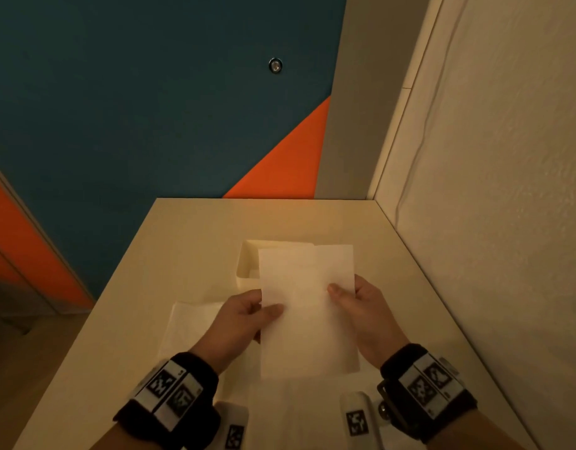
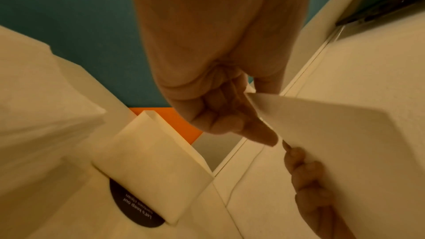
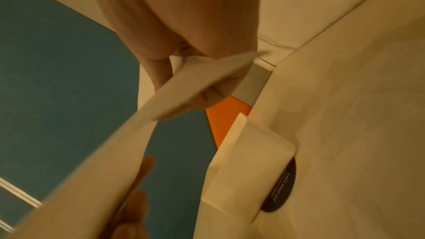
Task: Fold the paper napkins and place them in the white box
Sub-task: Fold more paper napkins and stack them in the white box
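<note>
Hands [image 1: 238, 316] pinching napkin [image 1: 307, 319] edges

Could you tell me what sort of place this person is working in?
Probably a canteen or shared break area: a sticker on the table reads "Let's keep our", seemingly followed by "canteen clean", a stack of paper napkins lies there, and the wall is teal and orange.

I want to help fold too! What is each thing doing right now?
Napkin: held up off the table, folded over, not in the box.
Left hand: pinching the napkin's left edge.
Right hand: pinching its right edge.
White box: open, on the table behind the napkin.
Napkin pile: lying flat, untouched.
</note>
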